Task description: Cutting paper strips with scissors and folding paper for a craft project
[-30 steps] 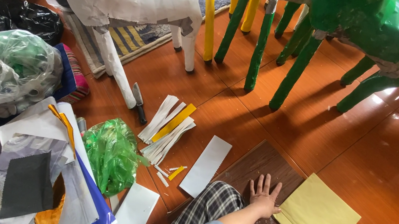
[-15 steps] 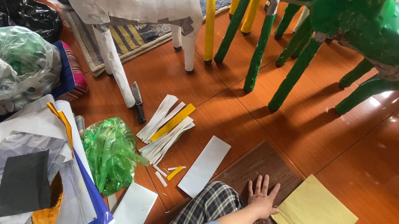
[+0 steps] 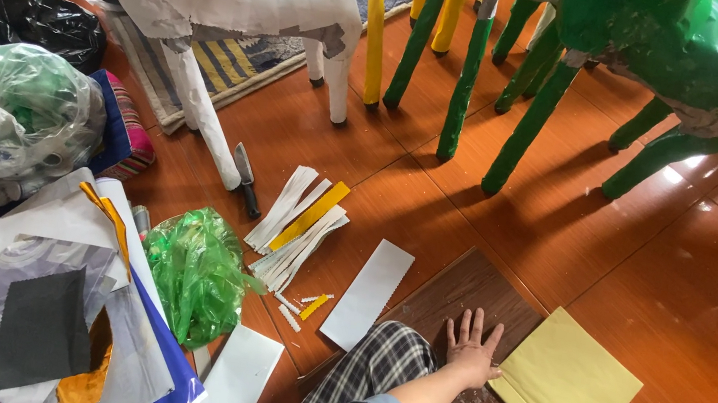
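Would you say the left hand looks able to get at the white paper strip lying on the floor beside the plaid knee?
Probably yes: the left hand lies flat on the dark wooden board, and only bare board and floor separate it from the white paper strip; nothing stands between.

Yellow paper sheet (image 3: pixel 566 380); dark brown board (image 3: pixel 468 292); plaid trouser leg (image 3: pixel 376 377), apparently black-white; reddish-brown floor (image 3: pixel 695 277).
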